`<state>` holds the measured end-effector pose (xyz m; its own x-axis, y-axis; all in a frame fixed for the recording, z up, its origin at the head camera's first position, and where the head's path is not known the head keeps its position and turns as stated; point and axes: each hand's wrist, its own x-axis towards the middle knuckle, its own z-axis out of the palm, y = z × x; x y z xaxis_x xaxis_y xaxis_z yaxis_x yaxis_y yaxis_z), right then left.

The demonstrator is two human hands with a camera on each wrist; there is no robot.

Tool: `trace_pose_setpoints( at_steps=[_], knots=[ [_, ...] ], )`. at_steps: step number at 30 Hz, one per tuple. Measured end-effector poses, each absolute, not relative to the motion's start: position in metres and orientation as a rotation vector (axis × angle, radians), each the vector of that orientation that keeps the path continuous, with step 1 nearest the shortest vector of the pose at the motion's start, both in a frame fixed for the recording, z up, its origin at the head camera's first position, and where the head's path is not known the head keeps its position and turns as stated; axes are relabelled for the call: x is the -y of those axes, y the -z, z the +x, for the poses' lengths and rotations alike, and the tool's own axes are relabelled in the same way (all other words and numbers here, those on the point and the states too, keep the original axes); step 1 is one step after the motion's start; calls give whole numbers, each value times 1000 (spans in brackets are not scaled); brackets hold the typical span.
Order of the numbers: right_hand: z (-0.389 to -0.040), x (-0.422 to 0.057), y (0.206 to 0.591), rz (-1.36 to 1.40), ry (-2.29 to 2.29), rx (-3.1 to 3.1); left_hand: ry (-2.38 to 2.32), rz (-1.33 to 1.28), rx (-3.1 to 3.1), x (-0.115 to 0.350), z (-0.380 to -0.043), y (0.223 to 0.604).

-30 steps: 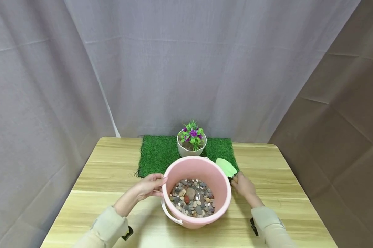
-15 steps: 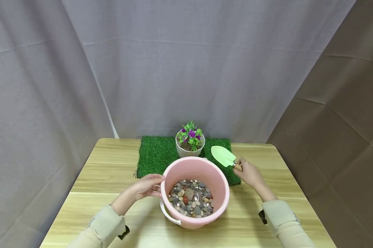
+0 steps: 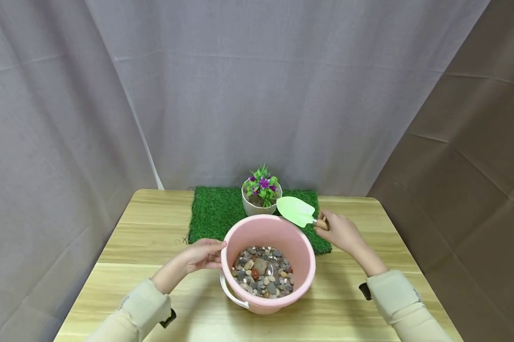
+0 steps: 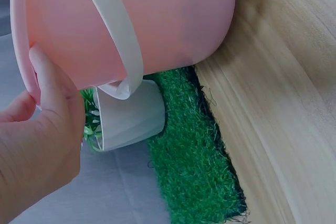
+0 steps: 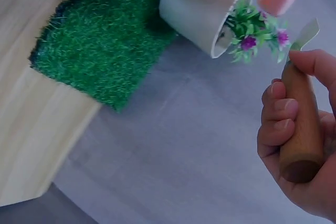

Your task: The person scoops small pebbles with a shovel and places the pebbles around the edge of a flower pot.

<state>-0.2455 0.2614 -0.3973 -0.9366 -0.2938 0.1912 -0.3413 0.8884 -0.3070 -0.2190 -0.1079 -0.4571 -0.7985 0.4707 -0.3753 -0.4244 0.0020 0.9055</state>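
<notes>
A pink bucket point(image 3: 270, 230) stands on the table with pebbles point(image 3: 263, 275) lying at its bottom. My left hand point(image 3: 203, 255) pinches the bucket's left rim between thumb and fingers; the left wrist view shows the thumb point(image 4: 44, 72) against the outer wall. My right hand point(image 3: 341, 232) grips a small garden trowel point(image 3: 296, 211) by its wooden handle point(image 5: 303, 124), fingers curled round it. The trowel's pale green blade, held in the air, points left over the bucket's far right rim. In the right wrist view the blade is seen edge-on and mostly hidden.
Behind the bucket, a white pot point(image 3: 255, 209) with purple flowers point(image 3: 264, 184) stands on a green artificial grass mat point(image 3: 214, 213). The bucket's white carrying handle point(image 3: 233, 295) hangs down its left front. Grey curtains point(image 3: 239, 104) close off the back of the wooden table point(image 3: 150, 237).
My right hand has lifted the trowel from beside the bucket, then moved it left, bringing its blade over the far rim near the pot. The left hand stays on the bucket rim.
</notes>
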Motion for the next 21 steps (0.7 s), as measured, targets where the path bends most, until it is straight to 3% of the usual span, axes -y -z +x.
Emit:
trace_pose_setpoints(
  at_steps=[10, 21],
  knots=[
    [-242, -254, 373, 644, -497, 2949, -1838, 63, -1709, 104, -223, 451],
    [-238, -228, 367, 1020, -285, 2940, -1838, 37, -1689, 107, -222, 453]
  ],
)
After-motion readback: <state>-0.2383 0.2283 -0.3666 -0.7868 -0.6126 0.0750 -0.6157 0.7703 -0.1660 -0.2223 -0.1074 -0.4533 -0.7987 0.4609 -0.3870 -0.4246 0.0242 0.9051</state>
